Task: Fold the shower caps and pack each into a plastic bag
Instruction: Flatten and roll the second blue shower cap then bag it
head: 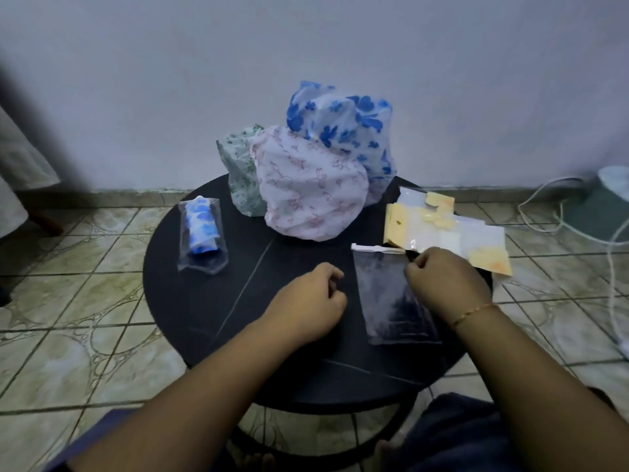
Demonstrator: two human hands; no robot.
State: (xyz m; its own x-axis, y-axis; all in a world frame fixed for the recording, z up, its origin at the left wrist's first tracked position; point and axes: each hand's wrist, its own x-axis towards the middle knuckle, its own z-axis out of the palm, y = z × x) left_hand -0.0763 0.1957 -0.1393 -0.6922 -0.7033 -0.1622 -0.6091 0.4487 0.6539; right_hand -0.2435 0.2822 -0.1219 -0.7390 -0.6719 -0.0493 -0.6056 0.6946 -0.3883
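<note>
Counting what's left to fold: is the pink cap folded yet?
Not folded. The pink cap sits puffed and loose on the table, outside any bag.

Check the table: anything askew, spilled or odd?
Nothing damaged or spilled. The stack of clear plastic bags with yellow headers at the round black table's right edge is fanned out untidily, one corner overhanging the rim. The unfolded shower caps sit heaped at the back.

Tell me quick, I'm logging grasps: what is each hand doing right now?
Left hand: fingers curled, holding nothing visible.
Right hand: fingers pinching the top edge of the empty plastic bag.
</note>
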